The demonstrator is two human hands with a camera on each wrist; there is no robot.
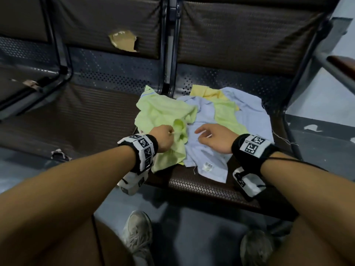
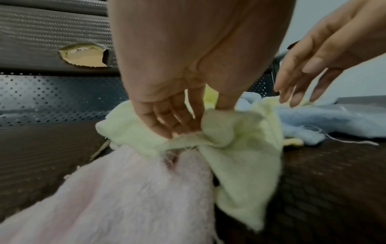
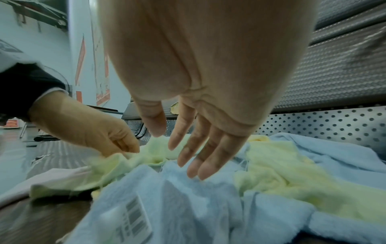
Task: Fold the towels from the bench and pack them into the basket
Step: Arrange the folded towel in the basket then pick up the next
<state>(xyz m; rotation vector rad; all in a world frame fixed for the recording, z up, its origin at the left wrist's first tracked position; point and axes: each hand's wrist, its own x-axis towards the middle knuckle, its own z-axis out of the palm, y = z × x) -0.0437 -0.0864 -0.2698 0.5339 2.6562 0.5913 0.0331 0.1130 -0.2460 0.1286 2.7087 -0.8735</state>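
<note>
One barcode label (image 1: 207,166), blue towel (image 1: 205,135); text unreadable.

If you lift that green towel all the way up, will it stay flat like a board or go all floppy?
Probably floppy: the green towel already sags and bunches where the left hand pinches it. It likely feels light, since a small pinch raises a fold. Its frayed edge might snag the blue towel beside it, which the right hand hovers over.
</note>
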